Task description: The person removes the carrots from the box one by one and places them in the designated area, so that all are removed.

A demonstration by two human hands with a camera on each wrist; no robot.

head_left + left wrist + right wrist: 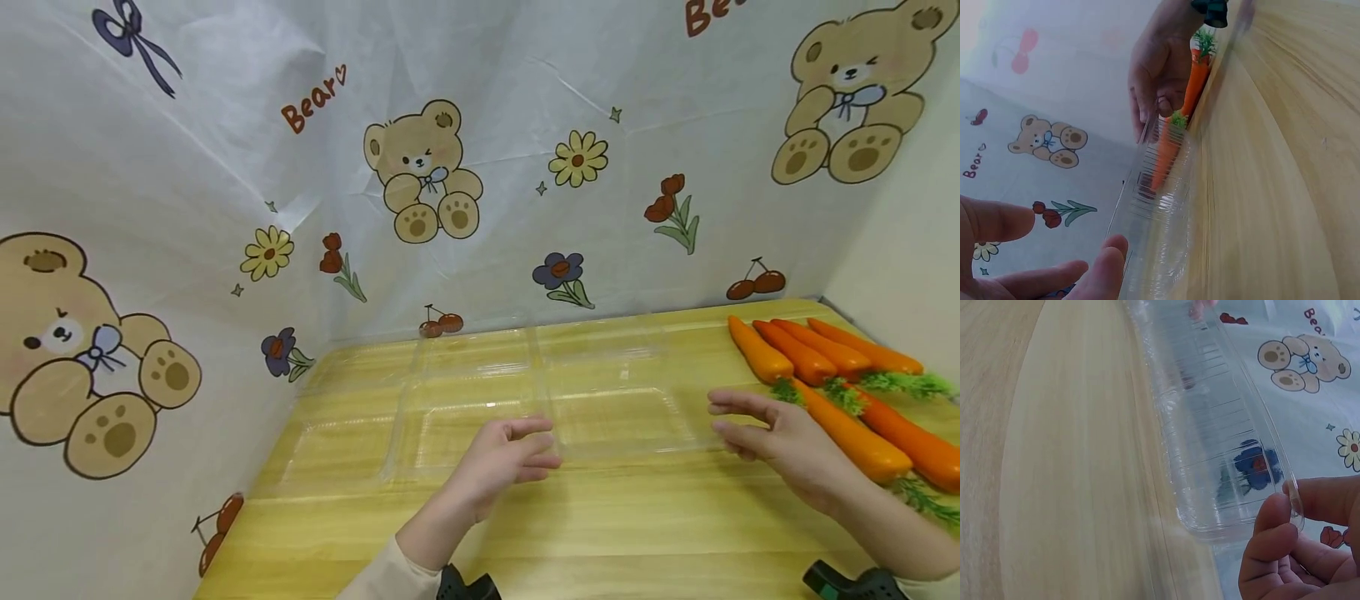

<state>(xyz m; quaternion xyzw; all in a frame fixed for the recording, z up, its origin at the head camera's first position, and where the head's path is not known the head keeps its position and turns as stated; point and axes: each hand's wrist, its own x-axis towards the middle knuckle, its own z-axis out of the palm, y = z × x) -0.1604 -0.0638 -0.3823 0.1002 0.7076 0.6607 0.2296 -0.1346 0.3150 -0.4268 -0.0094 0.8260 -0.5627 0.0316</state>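
Note:
A clear plastic tray (622,421) lies between my two hands, at the front right of a group of similar trays. My right hand (780,442) pinches its rim at the right end; in the right wrist view thumb and forefinger sit on either side of the tray's corner (1222,425). At the other end is my left hand (502,458), its thumb held apart from the fingers (1107,265). Those fingertips are beside the tray's edge in the left wrist view, and whether they touch it is hard to tell.
Several orange carrots (855,437) with green tops lie at the right of the wooden table (600,533), close to my right hand. More clear trays (337,450) stand to the left and behind. A patterned sheet (510,208) hangs along the back and left.

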